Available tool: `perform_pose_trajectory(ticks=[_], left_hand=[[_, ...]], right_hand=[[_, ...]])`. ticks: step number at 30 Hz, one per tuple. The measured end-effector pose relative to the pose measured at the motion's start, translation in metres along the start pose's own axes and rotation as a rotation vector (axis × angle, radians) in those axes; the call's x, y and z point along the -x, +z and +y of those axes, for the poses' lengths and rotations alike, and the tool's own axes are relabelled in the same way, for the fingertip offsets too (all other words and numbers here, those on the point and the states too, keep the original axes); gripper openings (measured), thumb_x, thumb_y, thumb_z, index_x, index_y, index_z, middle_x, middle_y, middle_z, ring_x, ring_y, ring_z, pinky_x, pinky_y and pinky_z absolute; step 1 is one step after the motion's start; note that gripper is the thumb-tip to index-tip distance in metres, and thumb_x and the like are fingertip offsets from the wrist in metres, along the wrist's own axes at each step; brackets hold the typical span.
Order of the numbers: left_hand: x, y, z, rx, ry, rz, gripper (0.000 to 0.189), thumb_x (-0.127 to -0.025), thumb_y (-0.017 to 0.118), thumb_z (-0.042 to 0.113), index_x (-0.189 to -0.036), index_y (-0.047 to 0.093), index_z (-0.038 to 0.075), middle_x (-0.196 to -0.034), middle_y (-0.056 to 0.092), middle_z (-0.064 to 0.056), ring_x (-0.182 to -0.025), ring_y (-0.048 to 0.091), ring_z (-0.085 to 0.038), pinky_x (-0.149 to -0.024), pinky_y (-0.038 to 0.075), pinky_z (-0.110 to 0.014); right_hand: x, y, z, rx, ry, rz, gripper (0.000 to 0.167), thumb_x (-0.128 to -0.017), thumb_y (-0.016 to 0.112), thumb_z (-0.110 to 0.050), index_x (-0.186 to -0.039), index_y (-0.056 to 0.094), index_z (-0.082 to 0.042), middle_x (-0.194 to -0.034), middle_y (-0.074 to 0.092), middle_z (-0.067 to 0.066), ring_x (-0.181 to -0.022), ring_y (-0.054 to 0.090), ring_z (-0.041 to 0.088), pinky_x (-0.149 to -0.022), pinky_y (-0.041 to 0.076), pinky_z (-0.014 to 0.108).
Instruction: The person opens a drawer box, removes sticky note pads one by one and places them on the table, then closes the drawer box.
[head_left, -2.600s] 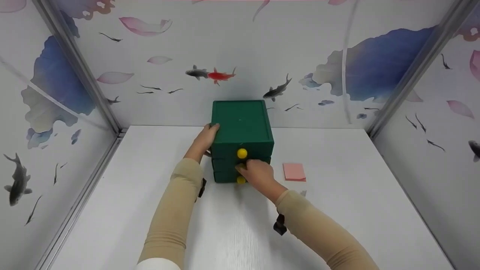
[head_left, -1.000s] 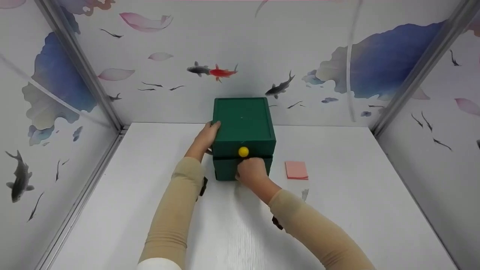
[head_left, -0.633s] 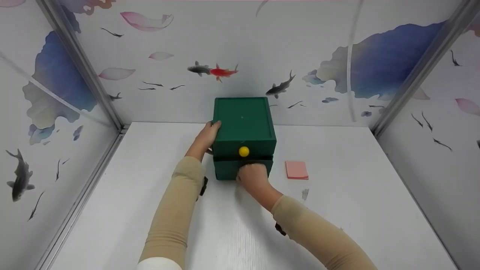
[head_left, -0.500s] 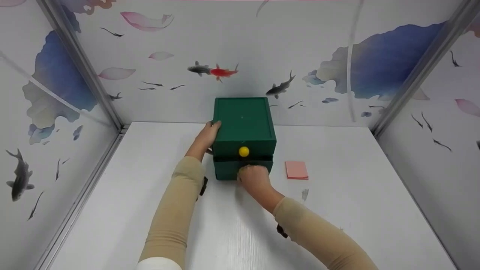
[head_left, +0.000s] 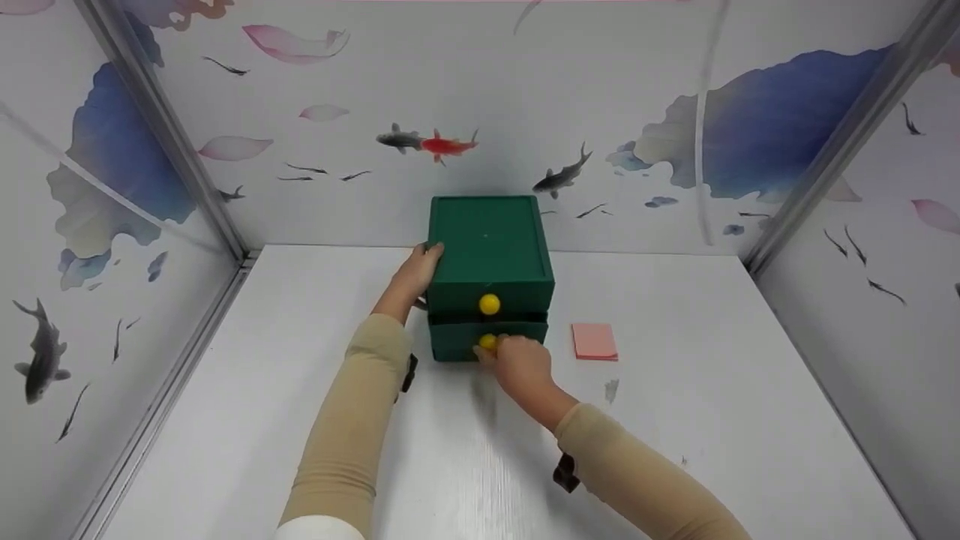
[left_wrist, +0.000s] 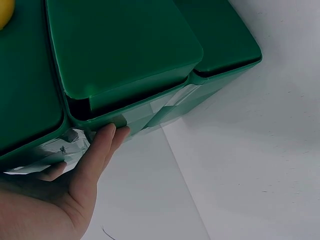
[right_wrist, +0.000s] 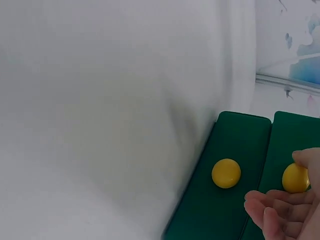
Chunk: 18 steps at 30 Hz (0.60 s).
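Observation:
A green drawer box [head_left: 487, 236] stands against the back wall, with round yellow knobs down its front. Its middle drawer [left_wrist: 125, 45] sticks out a little, as the left wrist view shows. My left hand [head_left: 415, 274] rests on the box's left side, its extended fingers touching the taped wall and its thumb at the top edge. My right hand [head_left: 523, 366] is at the front, thumb and fingers on either side of the middle drawer's knob [right_wrist: 296, 178]. Beside it the bottom knob [right_wrist: 226, 173] shows in the right wrist view. The top knob [head_left: 489, 304] is untouched.
A pink sticky-note pad [head_left: 595, 342] lies on the white table [head_left: 675, 390] to the right of the box. White panels with painted fish and leaves enclose the back and both sides.
The middle drawer has come out slightly toward me. My right hand has changed from a fist over the knob to a looser grasp from the right, uncovering the knob. The left hand stays put.

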<state>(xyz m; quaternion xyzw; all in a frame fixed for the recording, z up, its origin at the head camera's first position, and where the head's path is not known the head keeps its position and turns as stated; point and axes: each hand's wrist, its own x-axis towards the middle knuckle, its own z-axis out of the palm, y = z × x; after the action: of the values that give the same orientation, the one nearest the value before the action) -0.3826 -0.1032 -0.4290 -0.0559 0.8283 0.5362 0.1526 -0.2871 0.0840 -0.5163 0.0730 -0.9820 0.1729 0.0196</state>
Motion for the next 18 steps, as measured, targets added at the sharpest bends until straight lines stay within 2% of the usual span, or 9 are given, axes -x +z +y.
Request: perform_pose_trajectory(ticks=[6, 12, 14, 18], left_hand=[[-0.001, -0.001, 0.001, 0.001, -0.001, -0.006, 0.073, -0.1, 0.027, 0.059, -0.158, 0.011, 0.018, -0.151, 0.033, -0.019, -0.121, 0.048, -0.041, -0.09, 0.047, -0.056], [-0.001, -0.001, 0.001, 0.003, -0.007, -0.003, 0.073, -0.1, 0.027, 0.058, -0.158, 0.01, 0.018, -0.152, 0.032, -0.019, -0.122, 0.048, -0.041, -0.091, 0.046, -0.055], [-0.001, -0.001, 0.0, 0.006, -0.008, -0.002, 0.073, -0.1, 0.027, 0.058, -0.158, 0.01, 0.018, -0.152, 0.032, -0.019, -0.121, 0.048, -0.041, -0.091, 0.046, -0.055], [-0.001, 0.001, 0.0, 0.005, -0.006, 0.01, 0.073, -0.1, 0.027, 0.059, -0.158, 0.012, 0.018, -0.152, 0.032, -0.019, -0.12, 0.049, -0.04, -0.09, 0.047, -0.055]], right_hand=[[-0.005, -0.004, 0.002, -0.287, 0.123, -0.07, 0.054, -0.093, 0.057, -0.057, -0.069, 0.061, -0.01, -0.058, 0.05, 0.002, -0.057, 0.053, 0.019, -0.054, 0.042, 0.03], [-0.01, -0.006, 0.004, -0.475, 0.203, -0.157, 0.051, -0.095, 0.059, -0.051, -0.087, 0.07, -0.001, -0.073, 0.066, 0.007, -0.061, 0.061, 0.02, -0.058, 0.051, 0.03], [-0.011, -0.004, 0.005, -0.513, 0.217, -0.171, 0.048, -0.094, 0.061, -0.048, -0.092, 0.07, -0.001, -0.074, 0.066, 0.006, -0.063, 0.062, 0.021, -0.06, 0.052, 0.031], [-0.01, 0.0, 0.008, -0.51, 0.233, -0.166, 0.045, -0.094, 0.062, -0.047, -0.088, 0.069, -0.003, -0.073, 0.066, 0.004, -0.065, 0.061, 0.021, -0.06, 0.051, 0.031]])
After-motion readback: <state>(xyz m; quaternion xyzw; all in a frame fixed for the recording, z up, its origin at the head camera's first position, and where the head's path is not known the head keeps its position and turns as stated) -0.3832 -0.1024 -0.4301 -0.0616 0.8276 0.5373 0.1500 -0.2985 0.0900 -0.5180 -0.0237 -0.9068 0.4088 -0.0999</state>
